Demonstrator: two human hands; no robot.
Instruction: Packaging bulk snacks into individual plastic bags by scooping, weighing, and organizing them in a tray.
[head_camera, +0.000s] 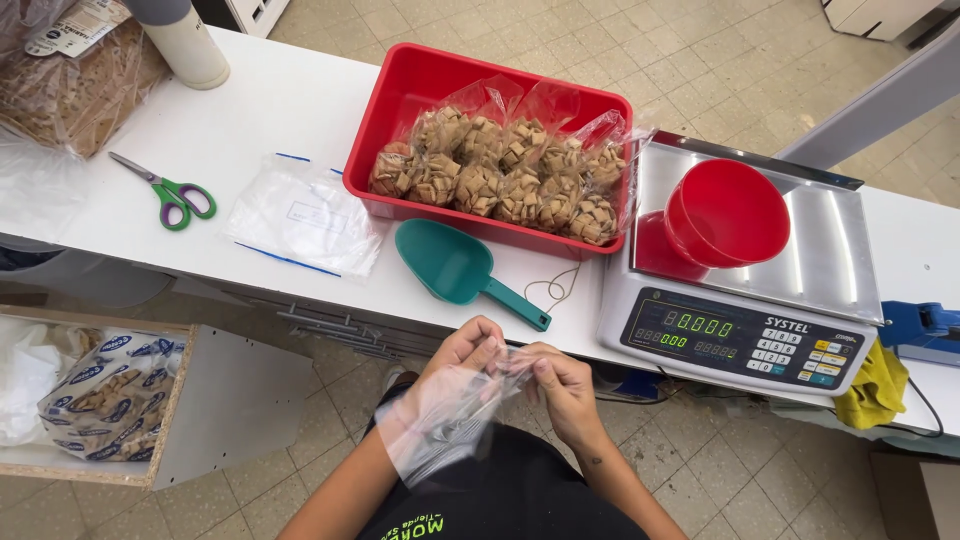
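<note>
Clear plastic bag (445, 420), blurred, pinched between left hand (462, 352) and right hand (562, 385).

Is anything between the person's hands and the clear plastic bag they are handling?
No. Both the left hand and right hand already pinch the top of the clear plastic bag directly, in front of the counter edge; nothing lies between.

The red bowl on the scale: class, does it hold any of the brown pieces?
No. The red bowl on the scale is tipped on its side and shows only bare red inside.
</note>
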